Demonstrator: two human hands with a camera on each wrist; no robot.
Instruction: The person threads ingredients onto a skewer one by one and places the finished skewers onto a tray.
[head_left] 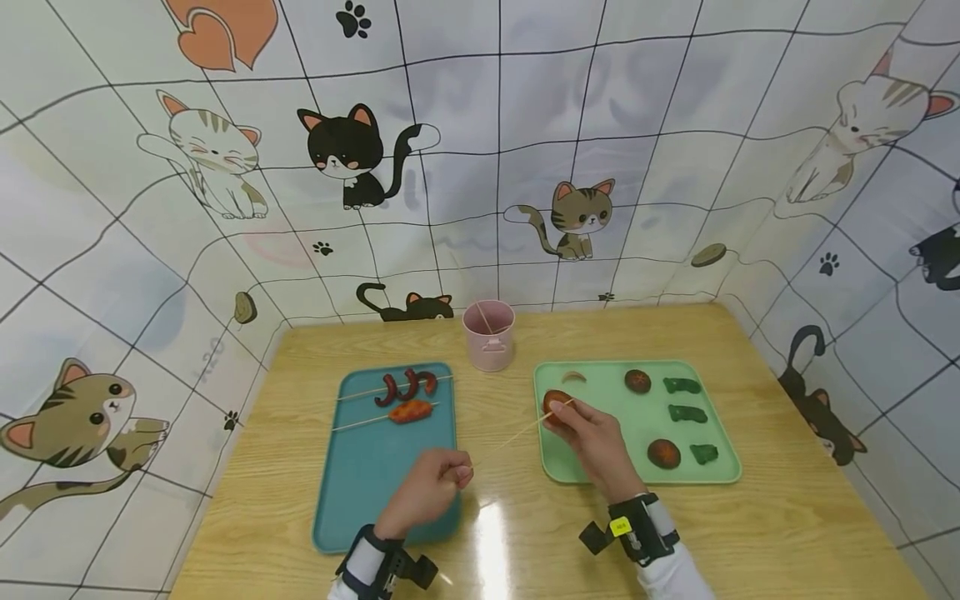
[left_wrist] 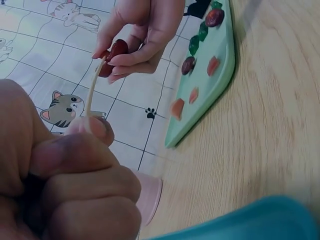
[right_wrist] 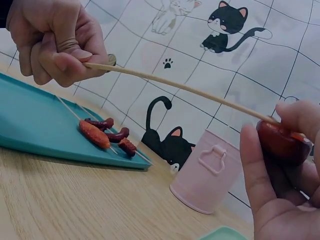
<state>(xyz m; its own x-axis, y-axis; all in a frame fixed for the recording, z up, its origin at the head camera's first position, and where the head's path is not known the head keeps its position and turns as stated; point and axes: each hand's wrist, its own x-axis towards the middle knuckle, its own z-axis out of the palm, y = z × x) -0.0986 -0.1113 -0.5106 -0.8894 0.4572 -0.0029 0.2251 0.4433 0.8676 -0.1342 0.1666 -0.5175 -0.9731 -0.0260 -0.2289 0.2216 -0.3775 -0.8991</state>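
My left hand grips one end of a thin wooden skewer above the right edge of the blue tray. Its other end meets a brown mushroom, which my right hand pinches between thumb and fingers above the green tray's left side. The skewer bows slightly between the hands; how deep its tip sits is hidden. On the blue tray lie a skewer of curved dark-red sausages and another bearing an orange-red sausage-like piece.
Brown mushrooms, green pieces and a tan piece lie on the green tray. A pink bucket holding a skewer stands at the back between the trays. Cat-printed sheeting walls the wooden table.
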